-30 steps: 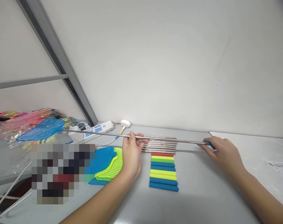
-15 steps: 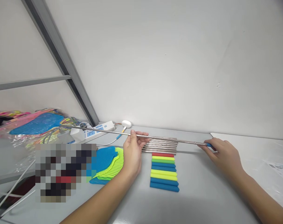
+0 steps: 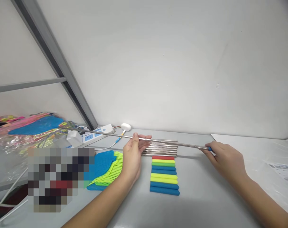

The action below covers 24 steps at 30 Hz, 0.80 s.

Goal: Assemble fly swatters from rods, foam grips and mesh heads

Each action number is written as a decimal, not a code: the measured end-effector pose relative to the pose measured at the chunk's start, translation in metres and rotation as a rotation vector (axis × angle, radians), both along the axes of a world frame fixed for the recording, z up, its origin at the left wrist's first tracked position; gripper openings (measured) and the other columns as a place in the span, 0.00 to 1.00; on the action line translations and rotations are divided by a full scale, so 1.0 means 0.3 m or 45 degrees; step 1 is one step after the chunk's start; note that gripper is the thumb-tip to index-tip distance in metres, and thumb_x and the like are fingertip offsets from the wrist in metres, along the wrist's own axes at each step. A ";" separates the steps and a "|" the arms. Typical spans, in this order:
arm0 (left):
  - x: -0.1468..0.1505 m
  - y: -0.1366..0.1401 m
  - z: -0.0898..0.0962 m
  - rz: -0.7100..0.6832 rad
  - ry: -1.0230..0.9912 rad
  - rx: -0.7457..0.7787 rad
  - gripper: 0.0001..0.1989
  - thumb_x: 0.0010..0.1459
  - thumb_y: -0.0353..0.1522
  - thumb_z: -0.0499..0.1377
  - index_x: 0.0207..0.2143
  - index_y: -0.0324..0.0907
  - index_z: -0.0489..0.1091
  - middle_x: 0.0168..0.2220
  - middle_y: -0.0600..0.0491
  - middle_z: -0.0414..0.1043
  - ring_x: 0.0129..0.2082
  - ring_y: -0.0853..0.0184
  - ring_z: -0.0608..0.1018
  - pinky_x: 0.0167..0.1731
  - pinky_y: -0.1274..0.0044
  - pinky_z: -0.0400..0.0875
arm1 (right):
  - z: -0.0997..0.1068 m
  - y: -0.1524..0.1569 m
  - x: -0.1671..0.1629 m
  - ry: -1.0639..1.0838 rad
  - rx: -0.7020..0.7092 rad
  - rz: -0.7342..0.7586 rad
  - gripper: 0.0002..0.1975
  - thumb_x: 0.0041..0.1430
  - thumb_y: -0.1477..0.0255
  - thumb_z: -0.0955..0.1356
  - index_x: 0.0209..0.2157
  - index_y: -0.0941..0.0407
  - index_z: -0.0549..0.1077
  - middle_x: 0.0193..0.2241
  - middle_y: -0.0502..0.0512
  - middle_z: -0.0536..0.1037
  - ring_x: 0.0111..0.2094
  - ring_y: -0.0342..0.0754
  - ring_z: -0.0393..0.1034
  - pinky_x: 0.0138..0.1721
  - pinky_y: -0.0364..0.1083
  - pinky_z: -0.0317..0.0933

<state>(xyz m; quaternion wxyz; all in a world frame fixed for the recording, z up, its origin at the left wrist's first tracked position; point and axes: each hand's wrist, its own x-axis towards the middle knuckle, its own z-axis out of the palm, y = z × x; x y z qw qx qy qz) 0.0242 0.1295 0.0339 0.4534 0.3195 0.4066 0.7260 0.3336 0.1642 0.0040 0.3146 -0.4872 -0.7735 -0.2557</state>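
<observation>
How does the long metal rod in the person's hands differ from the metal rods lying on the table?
The long rod is held in the left hand and right hand, while the short rods lie side by side on the table. The long rod reaches much farther than the short rods. The long rod has a blue head; none shows on the short rods. Both look slim and silvery.

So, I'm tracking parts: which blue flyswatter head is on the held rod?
The far-left blue head, where the metal rod ends; the other blue heads lie stacked with yellow heads on the table.
</observation>
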 end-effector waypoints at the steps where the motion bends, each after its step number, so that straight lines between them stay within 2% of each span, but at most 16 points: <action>1: 0.000 0.000 -0.002 0.004 0.001 -0.001 0.19 0.60 0.47 0.58 0.34 0.38 0.71 0.37 0.44 0.80 0.40 0.61 0.81 0.43 0.70 0.74 | 0.000 -0.003 -0.001 -0.011 -0.023 -0.017 0.19 0.68 0.59 0.60 0.28 0.55 0.69 0.19 0.47 0.71 0.19 0.42 0.60 0.23 0.41 0.46; 5: 0.021 -0.012 -0.014 -0.032 0.037 -0.019 0.20 0.60 0.47 0.58 0.34 0.38 0.73 0.38 0.44 0.80 0.45 0.58 0.79 0.48 0.66 0.72 | 0.001 -0.025 -0.037 -0.074 -0.104 -0.045 0.22 0.68 0.57 0.57 0.25 0.54 0.66 0.17 0.46 0.68 0.18 0.43 0.61 0.20 0.41 0.42; 10: 0.075 -0.057 -0.009 -0.282 0.175 -0.029 0.21 0.61 0.47 0.57 0.38 0.38 0.77 0.47 0.43 0.78 0.50 0.56 0.77 0.51 0.67 0.70 | 0.017 -0.072 -0.117 -0.163 -0.115 0.041 0.22 0.69 0.58 0.56 0.24 0.54 0.63 0.16 0.45 0.66 0.16 0.43 0.58 0.20 0.42 0.40; 16: 0.093 -0.075 -0.018 -0.356 0.232 -0.038 0.21 0.62 0.47 0.55 0.41 0.39 0.78 0.48 0.44 0.77 0.49 0.56 0.77 0.49 0.68 0.71 | 0.023 -0.112 -0.159 -0.124 -0.148 0.069 0.21 0.69 0.59 0.57 0.24 0.54 0.62 0.15 0.44 0.65 0.15 0.42 0.57 0.19 0.42 0.38; 20: 0.099 -0.077 -0.038 -0.421 0.325 -0.009 0.21 0.65 0.46 0.52 0.45 0.40 0.77 0.49 0.45 0.76 0.50 0.56 0.76 0.52 0.68 0.69 | 0.020 -0.127 -0.184 -0.099 -0.182 0.083 0.22 0.69 0.58 0.56 0.23 0.54 0.61 0.14 0.44 0.64 0.14 0.41 0.55 0.19 0.42 0.37; 24: 0.091 -0.078 -0.020 -0.453 0.416 0.016 0.21 0.66 0.45 0.50 0.45 0.41 0.77 0.48 0.46 0.76 0.49 0.58 0.76 0.51 0.69 0.68 | 0.028 -0.132 -0.189 -0.077 -0.222 0.094 0.22 0.69 0.58 0.57 0.23 0.54 0.60 0.14 0.43 0.64 0.14 0.41 0.54 0.19 0.42 0.37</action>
